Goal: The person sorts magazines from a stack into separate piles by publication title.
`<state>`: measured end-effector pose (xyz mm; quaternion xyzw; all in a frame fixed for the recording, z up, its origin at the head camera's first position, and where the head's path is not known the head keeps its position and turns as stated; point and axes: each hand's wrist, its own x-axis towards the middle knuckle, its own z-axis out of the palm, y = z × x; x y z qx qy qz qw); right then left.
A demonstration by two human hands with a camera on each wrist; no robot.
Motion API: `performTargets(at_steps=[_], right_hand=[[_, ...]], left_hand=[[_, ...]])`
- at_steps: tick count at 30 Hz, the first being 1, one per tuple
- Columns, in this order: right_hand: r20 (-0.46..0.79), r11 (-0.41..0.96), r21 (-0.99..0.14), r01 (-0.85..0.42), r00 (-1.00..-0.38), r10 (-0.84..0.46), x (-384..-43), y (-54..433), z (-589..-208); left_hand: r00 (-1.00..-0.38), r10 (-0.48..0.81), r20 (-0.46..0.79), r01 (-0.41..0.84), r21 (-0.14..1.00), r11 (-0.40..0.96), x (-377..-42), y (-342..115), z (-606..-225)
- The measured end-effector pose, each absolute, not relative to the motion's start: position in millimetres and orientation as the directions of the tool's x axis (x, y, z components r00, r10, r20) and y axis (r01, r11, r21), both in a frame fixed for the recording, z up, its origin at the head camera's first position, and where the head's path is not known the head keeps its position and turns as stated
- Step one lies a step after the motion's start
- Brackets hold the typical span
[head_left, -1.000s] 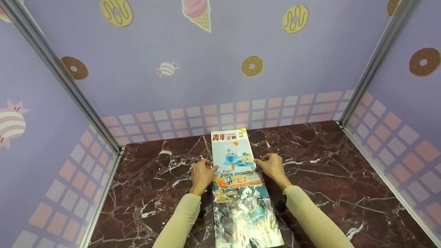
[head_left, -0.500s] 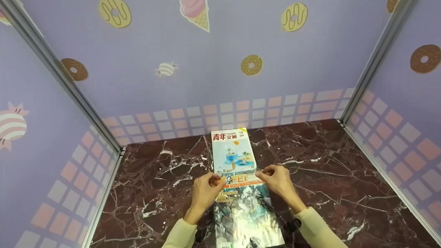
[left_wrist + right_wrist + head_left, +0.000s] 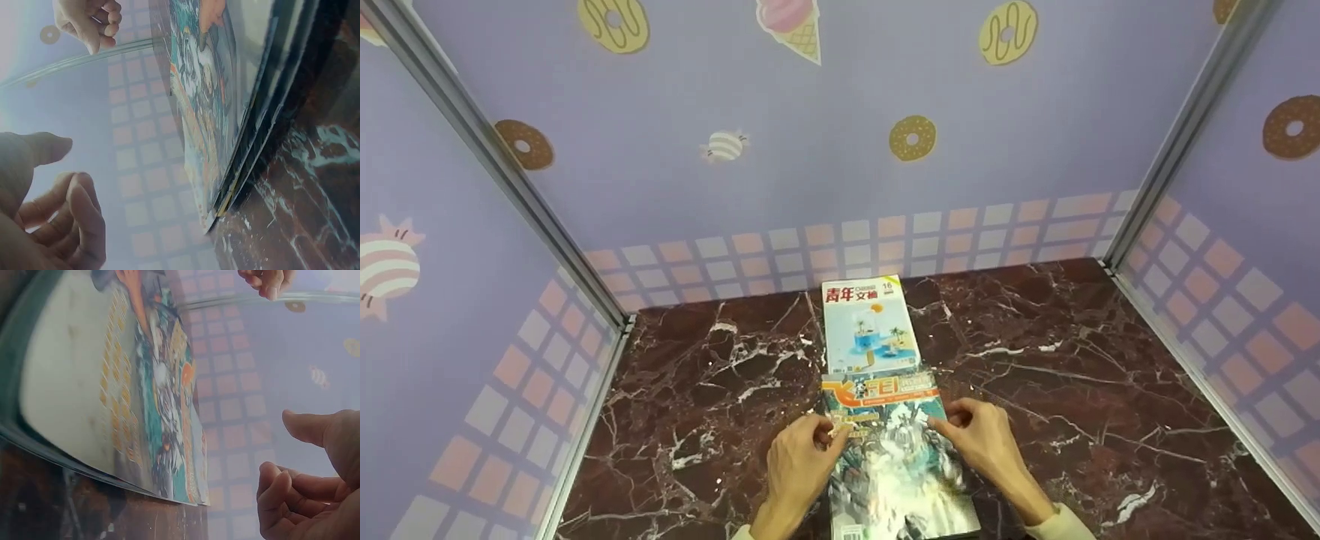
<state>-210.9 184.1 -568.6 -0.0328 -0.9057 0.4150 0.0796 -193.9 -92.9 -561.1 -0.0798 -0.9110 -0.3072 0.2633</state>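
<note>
A glossy comic-style magazine (image 3: 896,469) with an orange title band lies on top near the front of the dark marble table. In the left wrist view, layered edges show several magazines (image 3: 264,118) stacked. Beyond it lies a pale blue and white magazine (image 3: 870,330), its near edge meeting the front one. My left hand (image 3: 802,465) hovers over the glossy magazine's left side, fingers loosely curled and thumb apart, holding nothing. Over the right side, my right hand (image 3: 986,442) hangs likewise with nothing in its fingers. Both wrist views show the hands raised off the cover.
The marble tabletop (image 3: 697,390) extends to both sides of the magazines. Purple panels with doughnut and sweet prints enclose it at the back (image 3: 810,165), left and right. Metal corner posts (image 3: 1177,142) stand where the panels meet.
Both hands have left the sides of the pale blue magazine and moved back toward the body, now above the front glossy magazine. The magazines stay about where they were.
</note>
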Motion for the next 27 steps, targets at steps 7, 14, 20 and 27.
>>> performTargets(at_steps=[7,14,20,27], right_hand=[[0.122,0.679,-0.734,-0.015,-0.986,0.110,-182,185,-573],[0.046,0.711,-0.701,0.060,-0.991,0.129,-165,192,-577],[0.018,0.761,-0.643,0.085,-0.992,0.125,-154,195,-587],[-0.032,0.771,-0.624,0.129,-0.990,0.141,-142,196,-600]], left_hand=[[-0.847,-0.081,0.526,0.210,0.471,0.857,-168,-96,-564],[-0.904,-0.091,0.417,0.130,0.472,0.872,-149,-96,-574],[-0.979,-0.120,0.163,-0.010,0.556,0.831,-137,-93,-579],[-0.994,-0.094,0.060,-0.037,0.616,0.787,-140,-100,-634]])
